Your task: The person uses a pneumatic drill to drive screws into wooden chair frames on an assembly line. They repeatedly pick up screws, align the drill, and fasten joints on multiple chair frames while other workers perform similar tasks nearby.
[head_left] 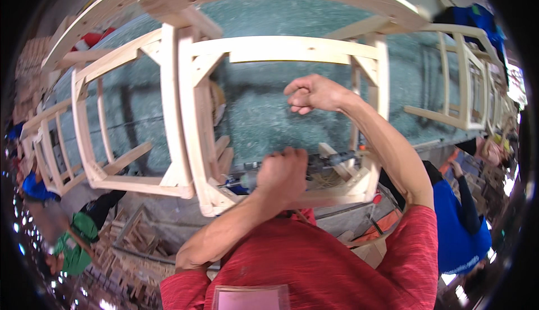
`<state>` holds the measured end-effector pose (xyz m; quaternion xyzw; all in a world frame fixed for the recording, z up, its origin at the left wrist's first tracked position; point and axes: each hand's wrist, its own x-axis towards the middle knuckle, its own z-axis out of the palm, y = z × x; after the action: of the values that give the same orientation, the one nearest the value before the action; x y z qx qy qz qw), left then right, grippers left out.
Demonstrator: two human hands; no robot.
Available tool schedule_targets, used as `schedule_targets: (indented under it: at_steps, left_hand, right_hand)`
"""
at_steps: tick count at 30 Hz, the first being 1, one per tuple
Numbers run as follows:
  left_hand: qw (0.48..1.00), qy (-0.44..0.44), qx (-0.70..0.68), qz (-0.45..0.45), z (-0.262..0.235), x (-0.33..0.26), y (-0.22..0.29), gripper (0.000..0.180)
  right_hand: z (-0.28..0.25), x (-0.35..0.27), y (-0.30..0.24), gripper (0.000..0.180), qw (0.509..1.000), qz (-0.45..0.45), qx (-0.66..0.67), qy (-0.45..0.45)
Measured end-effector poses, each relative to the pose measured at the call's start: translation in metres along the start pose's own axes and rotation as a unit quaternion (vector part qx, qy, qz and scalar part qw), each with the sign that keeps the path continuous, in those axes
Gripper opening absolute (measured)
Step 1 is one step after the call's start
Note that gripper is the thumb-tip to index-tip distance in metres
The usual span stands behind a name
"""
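Inside the near rail of the pale unfinished wooden chair frame (281, 49), my left hand (282, 176) clenches a dark power drill (323, 161), right hand (313, 93) loosely curled, free; a slip could gouge wood.

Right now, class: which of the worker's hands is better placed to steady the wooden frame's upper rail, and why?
The right hand. It hovers free, loosely curled, just below the chair frame's top rail. The left hand is busy, wrapped around a power tool at the frame's lower rail, so it probably could not let go.

power drill (328, 161) | dark, lying level | inside pale wooden chair frame (281, 49)
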<state>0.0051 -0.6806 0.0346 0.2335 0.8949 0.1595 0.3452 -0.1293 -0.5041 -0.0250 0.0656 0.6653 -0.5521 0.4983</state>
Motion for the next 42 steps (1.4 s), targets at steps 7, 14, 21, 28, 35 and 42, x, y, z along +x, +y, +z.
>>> schedule_targets:
  at_steps: [7,14,21,28,35,42]
  left_hand:
    - [0.963,0.218,0.067,0.141,-0.016,-0.029,0.038,0.015]
    - [0.942,0.308,0.091,0.097,-0.093,-0.126,0.016,0.054]
    - [0.786,0.617,0.035,-0.009,-0.113,-0.256,-0.120,0.058]
    - [0.454,0.607,-0.550,0.349,-0.056,-0.295,-0.232,0.077]
    - [0.277,0.435,-0.679,0.522,-0.039,-0.266,-0.188,0.080]
    - [0.312,0.311,-0.686,0.579,-0.061,-0.261,-0.157,0.087]
  right_hand:
    - [-0.011,-0.081,-0.006,0.027,0.952,-0.125,-0.243,0.136]
    - [-0.002,-0.087,0.055,0.020,0.665,0.040,-0.731,0.148]
    - [-0.057,-0.109,0.069,0.021,0.635,0.047,-0.745,0.198]
    - [-0.072,-0.161,0.042,0.020,0.913,-0.094,-0.180,0.354]
    - [0.136,-0.156,-0.071,0.026,0.966,-0.211,0.010,0.151]
    - [0.342,-0.121,-0.116,0.049,0.909,-0.309,-0.255,-0.115]
